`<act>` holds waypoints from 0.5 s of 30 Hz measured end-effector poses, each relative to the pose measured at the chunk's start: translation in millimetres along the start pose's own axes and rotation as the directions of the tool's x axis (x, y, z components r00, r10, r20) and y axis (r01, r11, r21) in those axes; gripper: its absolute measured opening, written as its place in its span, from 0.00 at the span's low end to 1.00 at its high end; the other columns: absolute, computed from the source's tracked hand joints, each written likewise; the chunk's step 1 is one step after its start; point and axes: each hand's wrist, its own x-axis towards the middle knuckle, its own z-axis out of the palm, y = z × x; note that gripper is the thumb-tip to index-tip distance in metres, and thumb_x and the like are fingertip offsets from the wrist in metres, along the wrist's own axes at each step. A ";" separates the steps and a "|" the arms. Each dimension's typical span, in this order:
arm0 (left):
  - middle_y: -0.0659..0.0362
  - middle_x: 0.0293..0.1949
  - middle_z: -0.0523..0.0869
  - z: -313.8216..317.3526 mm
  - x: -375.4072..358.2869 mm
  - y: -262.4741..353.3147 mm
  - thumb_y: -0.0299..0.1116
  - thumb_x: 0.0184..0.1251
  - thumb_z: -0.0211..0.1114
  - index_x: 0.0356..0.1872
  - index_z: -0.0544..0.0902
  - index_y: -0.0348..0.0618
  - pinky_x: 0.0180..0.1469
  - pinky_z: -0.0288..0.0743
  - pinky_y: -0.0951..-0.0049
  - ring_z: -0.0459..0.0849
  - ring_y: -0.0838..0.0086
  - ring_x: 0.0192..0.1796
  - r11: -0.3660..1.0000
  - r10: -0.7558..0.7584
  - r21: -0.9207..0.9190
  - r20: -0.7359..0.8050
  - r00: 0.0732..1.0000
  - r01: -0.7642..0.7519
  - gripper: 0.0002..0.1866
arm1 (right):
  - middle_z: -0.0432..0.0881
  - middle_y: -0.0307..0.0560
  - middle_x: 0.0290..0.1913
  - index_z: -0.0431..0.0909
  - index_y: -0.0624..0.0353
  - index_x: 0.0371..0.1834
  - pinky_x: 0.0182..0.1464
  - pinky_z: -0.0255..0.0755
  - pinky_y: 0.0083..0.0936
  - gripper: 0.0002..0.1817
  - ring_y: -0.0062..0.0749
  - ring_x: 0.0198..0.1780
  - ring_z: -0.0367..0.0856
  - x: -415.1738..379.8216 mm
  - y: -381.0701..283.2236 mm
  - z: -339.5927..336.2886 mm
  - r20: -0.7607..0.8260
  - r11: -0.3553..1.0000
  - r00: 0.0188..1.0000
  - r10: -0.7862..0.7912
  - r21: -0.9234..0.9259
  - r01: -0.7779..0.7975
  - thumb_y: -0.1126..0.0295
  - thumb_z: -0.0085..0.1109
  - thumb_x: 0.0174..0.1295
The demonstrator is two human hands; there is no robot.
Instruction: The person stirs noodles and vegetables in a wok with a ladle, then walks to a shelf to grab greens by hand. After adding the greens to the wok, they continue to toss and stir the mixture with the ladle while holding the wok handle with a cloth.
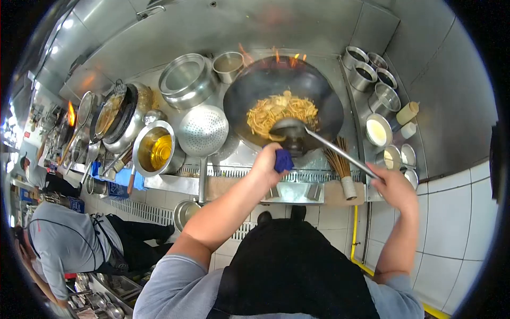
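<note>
A large dark wok [239, 101] sits on the stove with flames at its far rim. Inside it lies a heap of browned noodle-like strips [281, 109]. My left hand [269, 162] is closed around a blue cloth [284, 160] at the wok's near edge; the wok handle itself is hidden. My right hand [394, 186] grips the long handle of a metal ladle [340, 152]. The ladle's bowl rests in the wok, against the near side of the food.
Left of the wok are a perforated skimmer [203, 130], a lidded pot [187, 80] and a bowl of yellow oil [160, 150]. A bamboo brush [344, 173] lies right. Seasoning pots [378, 130] line the right side. A co-worker [74, 239] bends at lower left.
</note>
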 end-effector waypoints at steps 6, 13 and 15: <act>0.56 0.25 0.77 -71.0 35.6 -61.2 0.29 0.54 0.55 0.33 0.73 0.40 0.27 0.76 0.62 0.78 0.64 0.25 0.988 -0.005 0.155 -0.114 0.993 0.023 0.07 | 0.82 0.59 0.34 0.63 0.39 0.68 0.41 0.74 0.44 0.26 0.54 0.38 0.80 49.9 -18.9 83.1 -0.263 0.977 0.965 0.011 -0.205 -0.067 0.62 0.50 0.64; 0.59 0.25 0.77 7.9 -33.9 -5.0 0.33 0.55 0.57 0.32 0.73 0.45 0.24 0.72 0.68 0.77 0.71 0.26 0.994 0.045 0.108 -0.111 0.993 -0.033 0.06 | 0.81 0.54 0.45 0.69 0.41 0.64 0.45 0.72 0.38 0.26 0.51 0.43 0.80 30.7 -7.7 11.3 -0.054 0.998 0.997 -0.050 -0.046 0.047 0.67 0.58 0.60; 0.58 0.26 0.78 -6.8 6.5 2.7 0.33 0.55 0.57 0.32 0.73 0.45 0.23 0.72 0.69 0.78 0.70 0.26 0.997 0.056 0.056 -0.011 0.998 -0.056 0.06 | 0.81 0.55 0.45 0.69 0.41 0.64 0.46 0.72 0.38 0.26 0.51 0.43 0.80 48.3 -18.5 16.8 -0.079 0.994 0.992 -0.103 -0.053 0.099 0.66 0.58 0.60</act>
